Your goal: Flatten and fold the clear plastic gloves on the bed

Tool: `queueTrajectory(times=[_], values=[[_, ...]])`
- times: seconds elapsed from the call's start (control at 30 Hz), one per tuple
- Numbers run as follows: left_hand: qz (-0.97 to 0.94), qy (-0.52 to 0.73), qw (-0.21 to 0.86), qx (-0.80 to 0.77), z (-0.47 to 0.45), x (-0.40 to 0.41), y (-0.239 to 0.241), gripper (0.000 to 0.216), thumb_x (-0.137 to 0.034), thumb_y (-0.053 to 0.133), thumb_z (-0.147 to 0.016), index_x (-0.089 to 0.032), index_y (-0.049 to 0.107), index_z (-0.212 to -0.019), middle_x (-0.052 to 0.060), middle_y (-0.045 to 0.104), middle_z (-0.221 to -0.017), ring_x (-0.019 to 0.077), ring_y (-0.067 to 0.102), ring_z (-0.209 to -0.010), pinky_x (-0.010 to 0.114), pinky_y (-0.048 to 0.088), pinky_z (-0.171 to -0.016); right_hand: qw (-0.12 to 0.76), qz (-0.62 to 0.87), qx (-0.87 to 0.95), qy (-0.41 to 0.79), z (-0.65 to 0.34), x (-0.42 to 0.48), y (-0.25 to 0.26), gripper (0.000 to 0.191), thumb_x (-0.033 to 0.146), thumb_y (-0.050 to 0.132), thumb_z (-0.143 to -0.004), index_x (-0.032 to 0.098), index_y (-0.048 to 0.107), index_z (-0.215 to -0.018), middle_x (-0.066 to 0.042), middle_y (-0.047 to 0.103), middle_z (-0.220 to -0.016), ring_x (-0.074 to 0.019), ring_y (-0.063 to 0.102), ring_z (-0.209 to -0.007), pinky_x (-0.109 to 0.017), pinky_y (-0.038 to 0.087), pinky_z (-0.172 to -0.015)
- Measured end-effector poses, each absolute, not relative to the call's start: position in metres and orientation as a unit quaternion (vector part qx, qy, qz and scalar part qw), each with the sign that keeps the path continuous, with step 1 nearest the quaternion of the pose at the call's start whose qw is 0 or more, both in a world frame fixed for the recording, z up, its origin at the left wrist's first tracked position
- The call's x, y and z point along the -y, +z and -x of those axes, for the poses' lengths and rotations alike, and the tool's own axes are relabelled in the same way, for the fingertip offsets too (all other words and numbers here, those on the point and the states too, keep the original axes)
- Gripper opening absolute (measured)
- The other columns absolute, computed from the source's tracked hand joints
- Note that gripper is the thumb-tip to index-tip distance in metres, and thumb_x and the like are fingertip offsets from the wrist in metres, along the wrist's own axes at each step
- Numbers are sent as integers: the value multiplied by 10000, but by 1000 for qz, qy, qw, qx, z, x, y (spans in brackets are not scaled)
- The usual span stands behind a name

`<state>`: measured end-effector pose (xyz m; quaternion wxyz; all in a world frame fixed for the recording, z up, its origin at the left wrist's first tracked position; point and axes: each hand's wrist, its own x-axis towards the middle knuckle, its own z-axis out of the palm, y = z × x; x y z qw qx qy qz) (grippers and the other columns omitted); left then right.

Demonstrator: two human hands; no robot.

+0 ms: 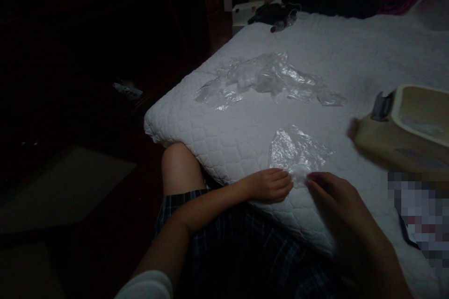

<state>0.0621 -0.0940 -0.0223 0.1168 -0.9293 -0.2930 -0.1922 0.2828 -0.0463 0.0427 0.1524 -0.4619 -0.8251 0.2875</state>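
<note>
A clear, crinkled plastic bag [293,149] lies flat on the white quilted bed in front of me. My left hand [271,185] rests palm down at the bag's lower left edge, its fingers laid out side by side with the tips touching the plastic. At the lower right edge, my right hand [333,195] pinches the bag between thumb and forefinger. Farther back on the bed is a spread of more crumpled clear plastic bags [259,74], apart from both hands.
A beige plastic bin [372,140] with a grey latch stands at the right; clear plastic shows inside. The quilted bed [217,135] ends at the left above a dark floor. Dark items and a bottle [280,24] lie at the far edge. The room is dim.
</note>
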Motion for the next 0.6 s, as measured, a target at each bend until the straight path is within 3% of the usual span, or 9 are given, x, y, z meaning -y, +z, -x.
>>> queueTrajectory(times=[0.13,0.37,0.6], values=[[925,-202,134,293,-62,94,-21,327,-291,424,-940,-88,621,-1103,141,674,-1101,210,608,-1090,346,497,-953,154,490,816,265,-279,47,40,327,446,527,-846,196,608,-1041,-61,684,-799,-193,627,-652,-314,489,-575],[925,-197,150,287,-61,94,-22,334,-296,414,-947,-86,616,-1111,142,663,-1129,211,604,-1097,353,491,-966,188,418,867,196,-274,45,31,272,363,475,-879,207,662,-1001,-89,653,-908,-218,626,-794,-371,496,-732],[918,-220,174,281,-62,94,-24,331,-291,422,-940,-66,621,-1081,138,673,-1090,218,617,-1072,353,487,-979,150,384,900,138,-270,43,27,348,310,412,-919,144,680,-1065,-108,630,-881,-213,605,-741,-372,481,-713]])
